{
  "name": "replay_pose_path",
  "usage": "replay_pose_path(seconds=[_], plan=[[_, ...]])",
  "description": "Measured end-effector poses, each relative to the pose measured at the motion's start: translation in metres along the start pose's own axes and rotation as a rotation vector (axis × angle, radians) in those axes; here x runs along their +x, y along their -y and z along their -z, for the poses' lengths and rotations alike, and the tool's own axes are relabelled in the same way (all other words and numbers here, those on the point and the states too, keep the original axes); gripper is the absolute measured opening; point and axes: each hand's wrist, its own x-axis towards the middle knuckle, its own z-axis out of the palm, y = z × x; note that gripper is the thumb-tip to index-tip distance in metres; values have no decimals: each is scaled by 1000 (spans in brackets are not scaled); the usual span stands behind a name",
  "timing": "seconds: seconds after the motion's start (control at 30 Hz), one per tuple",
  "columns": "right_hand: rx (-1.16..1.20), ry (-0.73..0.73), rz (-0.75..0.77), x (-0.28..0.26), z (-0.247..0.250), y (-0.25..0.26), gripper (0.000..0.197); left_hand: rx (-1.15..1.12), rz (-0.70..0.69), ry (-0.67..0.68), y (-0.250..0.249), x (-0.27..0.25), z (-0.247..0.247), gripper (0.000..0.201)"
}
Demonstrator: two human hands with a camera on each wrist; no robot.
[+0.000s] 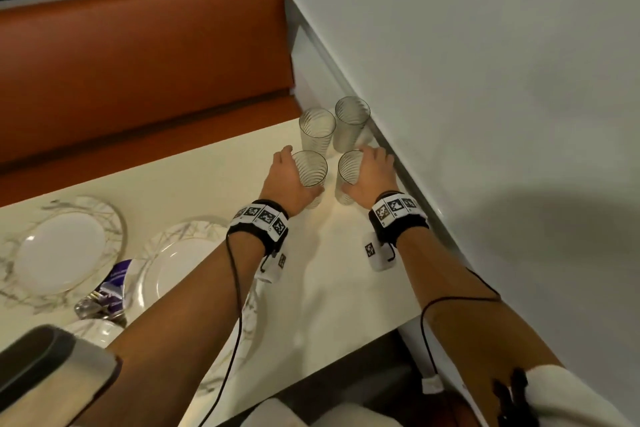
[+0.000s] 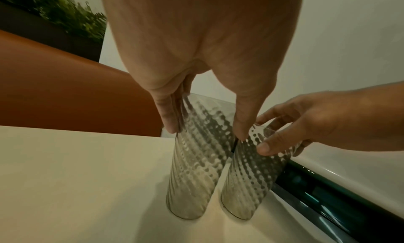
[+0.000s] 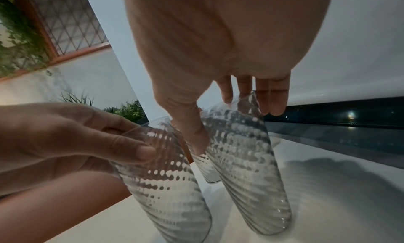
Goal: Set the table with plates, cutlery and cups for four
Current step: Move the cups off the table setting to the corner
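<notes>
The right hand [image 3: 218, 56] gripped a ribbed clear glass [image 3: 247, 169] standing on a white table [image 3: 338, 203], thumb on its near side. Just left of that glass, the left hand [image 3: 65, 138] gripped a second ribbed glass [image 3: 166, 186].

No text can be read; the wristbands [image 1: 262, 218] carry only black-and-white square marker patterns; print on the purple wrapper [image 1: 112, 284] is too blurred.

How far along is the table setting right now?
Done: two plates lie on the table. In hand: the left hand and right hand each grip a glass; two more glasses wait by the wall. Left: placing cups; no laid cutlery is visible.
</notes>
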Motion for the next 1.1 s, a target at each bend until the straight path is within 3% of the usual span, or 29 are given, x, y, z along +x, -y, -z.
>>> replay_pose_path(seconds=[0.37,0.77,0.87,0.9,1.1], plan=[[29,-37,9,46,9,-15,90,-57,33,-24,-23,27,-39,98],[74,-67,6,58,15,-27,98,-47,31,-58,-37,35,-50,103],[36,-49,18,50,13,-19,110,-67,38,-49,-29,30,-43,109],[46,-15,115,18,-10,33,112,-44,90,-89,16,-6,-3,113],[-18,-44,89,14,20,23,98,82,51,5,18,-4,-5,119]])
